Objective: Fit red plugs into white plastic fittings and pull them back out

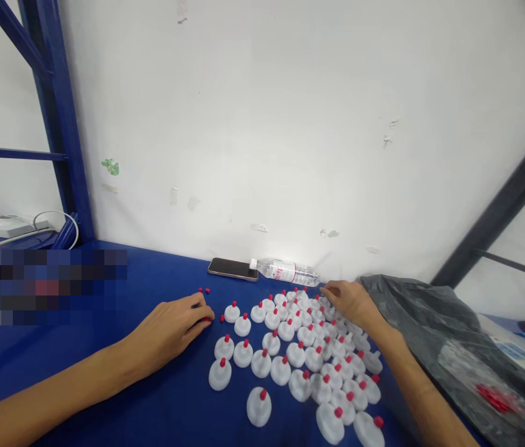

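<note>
White plaster wall [262, 124], scuffed and dotted with scraps of tape, fills most of the frame above my hands. Across the lower part spreads the flat, deep-blue tabletop [150, 406] I work on. An upright blue metal frame [66, 118] rises at the upper left, and a crumpled dark grey plastic bag [411, 310] covers the lower right.

The crowd of small, rounded, translucent white bottles [259, 406] takes up the lower centre and runs right towards my forearm. Most wear red tips (a couple beside that forearm show pale, bare nozzles).

My right hand [346, 301] reaches over the upper right edge of the crowd, its fingers bent narrow; I cannot tell whether they hold anything. My left hand [173, 326] rests left of centre, thumb and forefinger brought close together around a small bit of red; whether it is pinched or just lying there, I can't say.

Behind the crowd, against the wall, a clear plastic drink bottle [285, 271] lies on its side, its white cap next to a flat, black-screened phone [233, 269]. Smallest are the loose, bright red plastic caps [207, 290], two lying beyond my left fingers, another just right of them.
</note>
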`<state>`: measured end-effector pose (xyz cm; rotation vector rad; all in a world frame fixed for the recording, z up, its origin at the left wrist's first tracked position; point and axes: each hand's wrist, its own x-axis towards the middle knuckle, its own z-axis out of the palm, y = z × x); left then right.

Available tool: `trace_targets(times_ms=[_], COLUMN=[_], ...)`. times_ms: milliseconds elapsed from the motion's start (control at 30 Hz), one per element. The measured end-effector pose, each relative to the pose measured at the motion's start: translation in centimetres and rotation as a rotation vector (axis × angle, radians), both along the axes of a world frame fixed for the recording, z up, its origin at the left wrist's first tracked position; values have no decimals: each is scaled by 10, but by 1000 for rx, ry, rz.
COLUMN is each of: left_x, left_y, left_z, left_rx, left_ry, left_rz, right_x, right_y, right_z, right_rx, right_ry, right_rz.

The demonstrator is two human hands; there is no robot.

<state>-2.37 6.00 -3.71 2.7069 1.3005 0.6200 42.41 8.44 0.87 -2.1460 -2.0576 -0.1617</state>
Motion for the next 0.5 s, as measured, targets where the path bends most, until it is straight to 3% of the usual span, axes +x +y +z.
trace_targets(times_ms=[233, 500], left_x=[-2, 2], left_y=[-3, -7], left_z=[13, 8], left_rx=[16, 60], left_ry=[40, 16], left_rz=[114, 109], right_x=[3, 3], right_y=[0, -2], right_z=[0, 4], right_rx=[13, 54], right_ry=[-5, -10], right_rz=[23, 21])
